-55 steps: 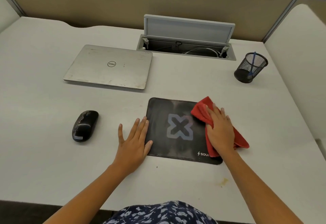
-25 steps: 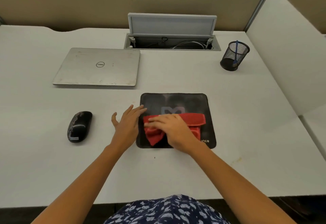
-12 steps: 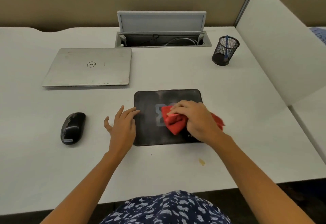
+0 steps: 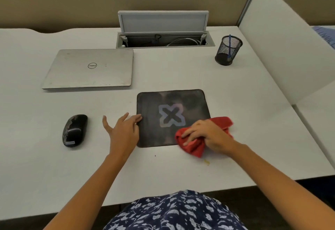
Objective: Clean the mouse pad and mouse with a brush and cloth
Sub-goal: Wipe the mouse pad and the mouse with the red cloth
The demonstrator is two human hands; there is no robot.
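A black mouse pad (image 4: 170, 103) with a pale X logo lies flat in the middle of the white desk (image 4: 181, 70). My right hand (image 4: 208, 135) presses a bunched red cloth (image 4: 194, 144) onto the pad's near right corner; part of the cloth hangs over the pad's front edge. My left hand (image 4: 123, 130) rests flat, fingers spread, at the pad's left edge, fingertips touching it. A black mouse (image 4: 74, 130) sits on the desk to the left, apart from both hands. A blue brush handle (image 4: 229, 45) stands in the mesh cup.
A closed silver laptop (image 4: 88, 68) lies at the back left. An open cable hatch (image 4: 163, 30) sits at the back centre. A black mesh pen cup (image 4: 228, 50) stands at the back right beside a white divider (image 4: 282, 48). A small yellowish crumb (image 4: 206, 161) lies near the front edge.
My right hand has dragged the red cloth from the pad's centre to its near right corner, uncovering the X logo. My left hand stays at the pad's left edge.
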